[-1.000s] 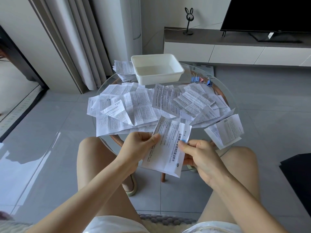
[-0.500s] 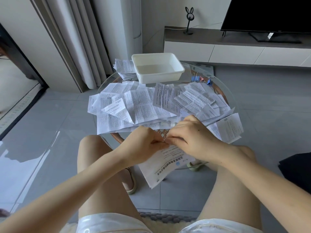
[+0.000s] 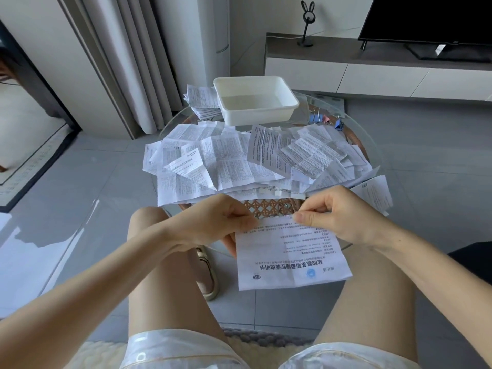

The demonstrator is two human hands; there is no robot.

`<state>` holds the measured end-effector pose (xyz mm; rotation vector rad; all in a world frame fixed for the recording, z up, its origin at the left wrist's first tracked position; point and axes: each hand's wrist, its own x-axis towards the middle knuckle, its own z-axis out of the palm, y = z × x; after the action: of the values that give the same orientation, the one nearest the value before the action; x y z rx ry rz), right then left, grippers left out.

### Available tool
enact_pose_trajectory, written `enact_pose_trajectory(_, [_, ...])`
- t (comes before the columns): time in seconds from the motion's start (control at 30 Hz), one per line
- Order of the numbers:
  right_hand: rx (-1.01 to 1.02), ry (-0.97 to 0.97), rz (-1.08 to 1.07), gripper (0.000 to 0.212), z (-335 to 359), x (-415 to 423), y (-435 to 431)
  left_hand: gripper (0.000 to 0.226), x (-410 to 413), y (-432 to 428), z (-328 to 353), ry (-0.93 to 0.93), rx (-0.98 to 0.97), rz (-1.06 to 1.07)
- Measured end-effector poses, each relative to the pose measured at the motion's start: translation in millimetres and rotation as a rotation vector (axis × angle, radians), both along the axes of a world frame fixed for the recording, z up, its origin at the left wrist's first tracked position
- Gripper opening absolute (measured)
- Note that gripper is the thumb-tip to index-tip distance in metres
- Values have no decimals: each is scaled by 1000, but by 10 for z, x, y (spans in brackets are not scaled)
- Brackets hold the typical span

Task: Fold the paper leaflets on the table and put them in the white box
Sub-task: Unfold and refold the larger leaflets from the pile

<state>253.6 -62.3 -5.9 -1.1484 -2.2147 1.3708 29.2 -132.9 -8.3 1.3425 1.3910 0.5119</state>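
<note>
A printed paper leaflet (image 3: 290,257) hangs over the near edge of the round glass table (image 3: 372,145), its blue logo at the bottom. My left hand (image 3: 221,222) pinches its upper left edge. My right hand (image 3: 343,217) pinches the upper right edge between thumb and forefinger. A loose heap of several unfolded leaflets (image 3: 239,161) covers the middle of the table. Behind the heap stands the white box (image 3: 255,102), with nothing in it.
A small stack of leaflets (image 3: 202,102) lies left of the box. Binder clips (image 3: 322,119) sit at the table's back right. One leaflet (image 3: 375,193) overhangs the right rim. My bare knees are under the table's near edge; a sandal (image 3: 207,272) is on the grey tile floor.
The leaflet, held upright a second ago, has been folded and laid flat at the table's near edge. My hands met at its top edge, then slid apart to the two upper corners.
</note>
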Motion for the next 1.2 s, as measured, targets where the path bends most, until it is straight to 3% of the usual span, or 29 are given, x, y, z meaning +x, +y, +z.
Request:
enact_pose_trajectory(0.1, [-42, 34, -28, 9, -20, 7, 2, 18, 13, 55, -33, 18, 45, 87])
enact_pose_trajectory(0.2, [3, 43, -70, 13, -11, -10, 1, 15, 62, 103, -71, 184, 199, 99])
enact_pose_trajectory(0.47, [255, -80, 4, 25, -12, -91, -130, 16, 266, 117, -102, 404, 612, -133])
enact_pose_trajectory(0.6, [218, -82, 48, 22, -2, -8, -144, 16, 173, 86, -125, 338, 565, -198])
enact_pose_trajectory(0.77, [217, -98, 8, 23, -15, 149, -99, 13, -158, 62, -145, 419, 410, -72])
enact_pose_trajectory(0.87, [213, -85, 14, 22, -3, 99, -98, 16, -123, 71, -120, 407, 475, -29])
enact_pose_trajectory(1.03, [246, -88, 76, 23, -23, -116, -148, 23, 271, 65, -154, 398, 650, -193])
enact_pose_trajectory(1.2, [206, -110, 76, 17, -28, -14, -158, 35, 187, 54, -200, 378, 612, -209])
